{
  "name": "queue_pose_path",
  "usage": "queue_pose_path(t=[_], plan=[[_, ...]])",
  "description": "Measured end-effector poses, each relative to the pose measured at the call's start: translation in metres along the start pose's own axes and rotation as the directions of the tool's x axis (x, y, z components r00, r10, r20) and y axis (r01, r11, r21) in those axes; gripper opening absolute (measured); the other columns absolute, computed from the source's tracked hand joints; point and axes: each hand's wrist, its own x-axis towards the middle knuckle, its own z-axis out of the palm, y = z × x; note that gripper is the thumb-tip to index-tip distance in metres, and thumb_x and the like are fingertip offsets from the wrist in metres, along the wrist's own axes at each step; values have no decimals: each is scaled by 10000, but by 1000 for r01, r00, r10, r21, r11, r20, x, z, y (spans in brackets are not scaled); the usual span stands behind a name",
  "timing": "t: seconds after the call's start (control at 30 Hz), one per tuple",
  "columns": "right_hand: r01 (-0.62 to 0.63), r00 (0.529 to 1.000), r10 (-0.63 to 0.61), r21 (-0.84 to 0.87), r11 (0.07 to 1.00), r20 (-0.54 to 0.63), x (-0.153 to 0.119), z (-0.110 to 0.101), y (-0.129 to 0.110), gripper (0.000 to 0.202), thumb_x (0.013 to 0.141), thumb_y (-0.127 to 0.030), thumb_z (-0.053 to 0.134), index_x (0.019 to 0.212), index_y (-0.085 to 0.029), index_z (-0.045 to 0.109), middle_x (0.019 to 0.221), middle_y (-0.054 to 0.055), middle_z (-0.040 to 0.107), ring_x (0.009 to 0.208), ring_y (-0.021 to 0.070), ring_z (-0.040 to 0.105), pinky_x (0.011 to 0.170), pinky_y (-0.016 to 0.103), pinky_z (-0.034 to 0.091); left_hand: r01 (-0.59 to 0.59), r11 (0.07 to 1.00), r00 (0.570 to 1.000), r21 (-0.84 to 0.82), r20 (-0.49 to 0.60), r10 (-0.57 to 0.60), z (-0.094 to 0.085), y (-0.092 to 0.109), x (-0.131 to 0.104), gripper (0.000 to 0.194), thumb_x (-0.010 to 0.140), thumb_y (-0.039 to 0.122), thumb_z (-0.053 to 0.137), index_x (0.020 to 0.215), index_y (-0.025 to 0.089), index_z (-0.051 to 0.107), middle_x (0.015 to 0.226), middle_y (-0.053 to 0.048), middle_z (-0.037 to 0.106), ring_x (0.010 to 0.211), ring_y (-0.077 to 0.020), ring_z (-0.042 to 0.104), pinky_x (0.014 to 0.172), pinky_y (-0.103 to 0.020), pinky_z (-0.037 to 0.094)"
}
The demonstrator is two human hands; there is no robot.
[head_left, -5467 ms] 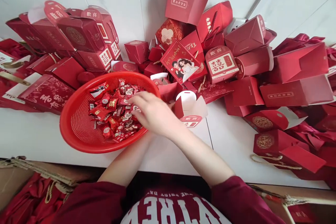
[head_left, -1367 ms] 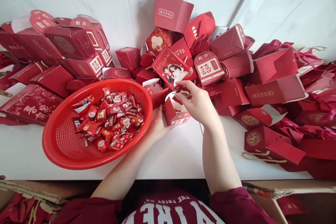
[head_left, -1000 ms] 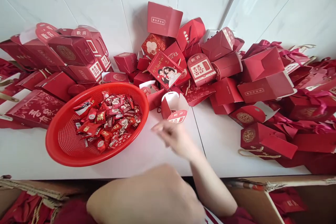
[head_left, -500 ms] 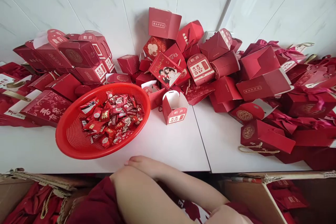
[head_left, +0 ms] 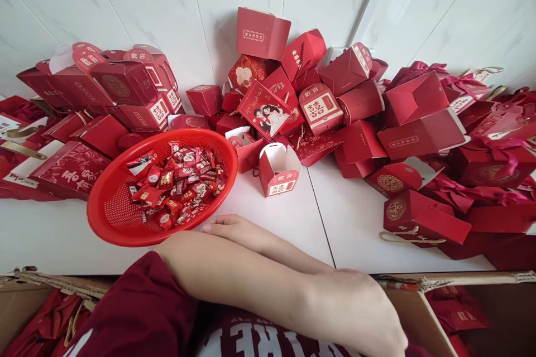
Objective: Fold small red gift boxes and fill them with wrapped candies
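Note:
My arms are crossed in front of me. My right hand [head_left: 228, 226] is just past my left forearm, by the lower right rim of a red plastic basket [head_left: 103, 217]; its fingers point left, loosely stretched, with nothing visible in them. Wrapped candies [head_left: 184, 184], mostly red, lie heaped in the basket. At the lower right my left hand [head_left: 368, 309] lies over my right arm near the elbow, back of the hand up, fingers hidden. An open-topped red gift box [head_left: 280, 173] with a white inside stands upright on the white table [head_left: 276, 226], touched by neither hand.
Red gift boxes [head_left: 268, 111] are piled against the tiled wall [head_left: 146, 5]. More boxes stand stacked at left [head_left: 125, 89], and boxes with ribbons [head_left: 494, 162] crowd the right. Below the table edge, cardboard cartons [head_left: 419, 312] hold more red packaging.
My right hand has moved up over the table, nearer the basket. My left forearm has swung up and right, bringing the back of my left hand into view. The gift box has stayed put.

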Motion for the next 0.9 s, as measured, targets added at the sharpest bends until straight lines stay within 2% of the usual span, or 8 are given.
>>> queue_pose_path(t=[0.13, 0.2, 0.3, 0.43, 0.57, 0.63, 0.73, 0.9], plan=[[-57, 998, 59, -81, 995, 21, -6, 0, -9, 289, 847, -475, 704, 793, -190, 713, 853, 21, 689, 906, 188, 635, 885, 320, 472, -29, 996, 990, -80, -139, 18, 4, -4, 17, 230, 738, 17, 576, 679, 196, 708, 618, -64, 573, 562, -184, 567, 335, -303, 271], [-94, 995, 97, -184, 978, 6, -4, -3, -6, 264, 880, -438, 671, 791, -192, 700, 864, 29, 693, 873, 192, 630, 831, 328, 478, -17, 998, 973, -52, -231, 5, 11, -2, 20, 259, 752, 20, 537, 678, 188, 720, 629, -83, 596, 560, -187, 574, 328, -310, 259], [-62, 998, 63, -336, 940, -8, 0, -11, 4, 241, 908, -400, 624, 794, -193, 673, 835, 13, 682, 794, 166, 622, 736, 299, 471, -14, 997, 946, -74, -325, -11, 24, 0, 17, 270, 758, 13, 541, 625, 189, 696, 584, -59, 545, 546, -159, 564, 345, -288, 267], [16, 1000, -15, -382, 924, 4, 3, -19, 13, 194, 854, -395, 672, 840, -201, 668, 809, -15, 663, 753, 143, 618, 705, 266, 465, 19, 996, 954, -85, -297, -43, 38, -4, 14, 225, 680, -11, 655, 565, 181, 627, 519, -2, 408, 512, -140, 529, 352, -270, 257], [48, 990, -1, -326, 944, 143, 2, -20, 14, 190, 889, -382, 620, 921, -211, 696, 982, 12, 705, 985, 190, 649, 886, 299, 484, 96, 995, 939, 2, -332, -90, 40, -8, 17, 227, 687, 42, 675, 554, 181, 555, 518, 1, 390, 473, -135, 461, 353, -272, 224], [55, 988, 0, -343, 938, 157, 2, -20, 14, 185, 900, -372, 605, 931, -217, 700, 1016, 13, 708, 1026, 200, 641, 919, 307, 477, 116, 993, 930, 33, -355, -97, 41, -6, 17, 269, 692, 56, 665, 533, 183, 488, 520, 2, 378, 466, -123, 427, 363, -268, 217], [27, 989, 32, -397, 917, 142, 2, -22, 11, 173, 885, -357, 610, 884, -202, 688, 918, 16, 699, 890, 191, 649, 798, 300, 501, 110, 993, 941, 47, -325, -89, 47, -4, 12, 295, 648, 89, 701, 535, 189, 448, 524, 8, 354, 474, -124, 421, 367, -269, 213], [25, 988, 47, -463, 886, 144, -4, -22, 3, 248, 890, -443, 616, 890, -205, 685, 853, -6, 675, 774, 144, 626, 679, 246, 487, 146, 987, 951, 62, -285, -123, 49, -9, 6, 217, 624, 111, 708, 562, 190, 516, 523, 0, 384, 471, -139, 432, 363, -274, 228]])
